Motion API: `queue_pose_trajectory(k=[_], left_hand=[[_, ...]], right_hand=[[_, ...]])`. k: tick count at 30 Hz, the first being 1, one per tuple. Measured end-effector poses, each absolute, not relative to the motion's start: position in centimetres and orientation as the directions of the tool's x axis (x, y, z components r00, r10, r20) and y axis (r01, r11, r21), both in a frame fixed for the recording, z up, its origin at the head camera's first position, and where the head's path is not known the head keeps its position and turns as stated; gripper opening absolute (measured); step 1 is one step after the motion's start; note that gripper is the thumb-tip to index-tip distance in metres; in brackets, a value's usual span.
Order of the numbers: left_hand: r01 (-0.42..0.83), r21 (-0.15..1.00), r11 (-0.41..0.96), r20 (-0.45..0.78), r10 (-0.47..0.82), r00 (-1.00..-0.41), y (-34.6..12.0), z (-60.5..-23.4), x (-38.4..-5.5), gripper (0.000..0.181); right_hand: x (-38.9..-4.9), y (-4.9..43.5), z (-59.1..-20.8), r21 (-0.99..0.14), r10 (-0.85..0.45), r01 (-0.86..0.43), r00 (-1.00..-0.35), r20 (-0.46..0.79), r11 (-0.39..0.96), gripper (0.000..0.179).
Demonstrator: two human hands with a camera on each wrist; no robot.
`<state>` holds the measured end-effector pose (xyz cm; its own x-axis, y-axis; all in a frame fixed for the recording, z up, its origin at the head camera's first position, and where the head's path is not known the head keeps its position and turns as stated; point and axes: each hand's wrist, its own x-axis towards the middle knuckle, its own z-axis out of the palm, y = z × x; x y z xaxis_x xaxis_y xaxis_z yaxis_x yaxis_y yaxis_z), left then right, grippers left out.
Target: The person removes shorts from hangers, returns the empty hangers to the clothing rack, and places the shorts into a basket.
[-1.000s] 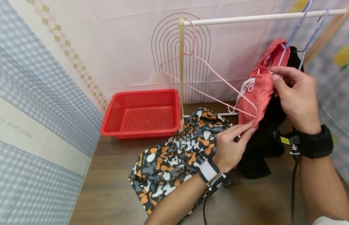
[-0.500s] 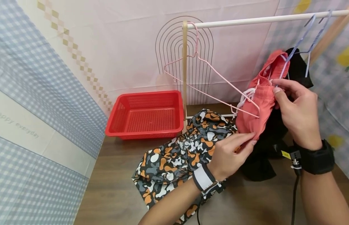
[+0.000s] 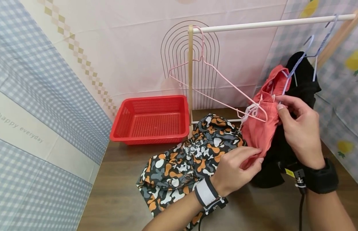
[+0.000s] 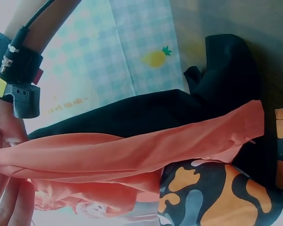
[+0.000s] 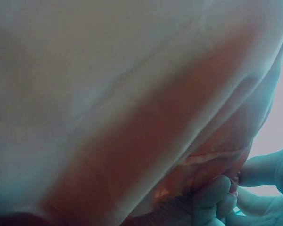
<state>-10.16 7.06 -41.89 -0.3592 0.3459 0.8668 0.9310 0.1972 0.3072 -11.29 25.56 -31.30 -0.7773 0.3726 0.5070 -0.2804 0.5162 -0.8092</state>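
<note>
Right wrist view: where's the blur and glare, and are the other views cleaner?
Right wrist: soft haze over most of it, glare at the right edge, fingers at lower right clearer. Left wrist: bluish cast, coral garment readable. Head: fairly even light, red basket crisp.

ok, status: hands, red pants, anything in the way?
Right hand grips red pants at the waist, left hand pinches them lower. Blue hanger inside, off the rail. Pink hanger overlaps the pants in head view.
</note>
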Motion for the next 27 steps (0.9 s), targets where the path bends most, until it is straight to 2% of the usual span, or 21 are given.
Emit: queue_pose_trajectory(k=[8,16,19,24,27], left_hand=[[0.927,0.299,0.225,0.879,0.314,-0.359,6.2,-41.9,-9.7,0.023],[0.923,0.295,0.249,0.890,0.281,-0.360,5.6,-42.4,-9.8,0.022],[0.909,0.341,0.239,0.875,0.273,-0.400,5.6,-42.4,-10.0,0.026],[0.858,0.437,0.271,0.820,0.272,-0.503,5.4,-42.2,-10.3,0.032],[0.834,0.457,0.308,0.798,0.272,-0.538,5.3,-41.8,-10.4,0.033]], right_hand=[[-10.6,24.4,-32.4,-0.827,0.389,-0.286,-0.777,0.496,0.484,0.026],[-10.0,23.7,-33.8,-0.820,0.381,-0.253,-0.789,0.482,0.513,0.027],[-9.9,23.4,-34.2,-0.823,0.381,-0.248,-0.793,0.475,0.511,0.027],[-9.6,22.5,-35.0,-0.825,0.383,-0.255,-0.790,0.478,0.505,0.028],[-9.4,21.8,-35.4,-0.826,0.370,-0.257,-0.799,0.473,0.502,0.028]])
